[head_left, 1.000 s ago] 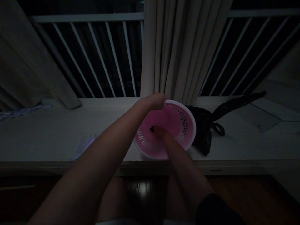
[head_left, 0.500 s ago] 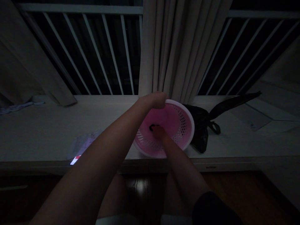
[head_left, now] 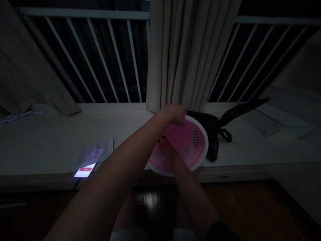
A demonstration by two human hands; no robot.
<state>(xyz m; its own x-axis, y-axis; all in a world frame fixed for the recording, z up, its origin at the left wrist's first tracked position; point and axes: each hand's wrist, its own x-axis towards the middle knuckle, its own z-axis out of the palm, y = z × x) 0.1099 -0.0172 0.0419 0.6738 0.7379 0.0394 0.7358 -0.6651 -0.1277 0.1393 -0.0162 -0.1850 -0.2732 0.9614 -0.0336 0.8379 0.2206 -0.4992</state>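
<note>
A pink basket (head_left: 184,132) with a pale rim and perforated sides tilts towards me at the front edge of the ledge. My left hand (head_left: 175,113) is closed over its far rim, fingers partly hidden. Reaching inside, my right hand (head_left: 167,149) is closed around a small black thing (head_left: 163,137), of which only a bit shows; its kind is too dark to make out. My left forearm covers the basket's left part.
Right behind the basket lies a knotted black plastic bag (head_left: 213,129). To the left are a lit phone (head_left: 85,171) and a sheet of paper (head_left: 105,149) on the ledge (head_left: 50,140). A curtain (head_left: 173,60) and white railing (head_left: 95,14) stand behind; a white box (head_left: 288,130) is at right.
My left hand and the far rim have shifted right and slightly down. The right hand has moved a little lower-left, still inside the basket. More of the phone and paper now shows as the view shifts.
</note>
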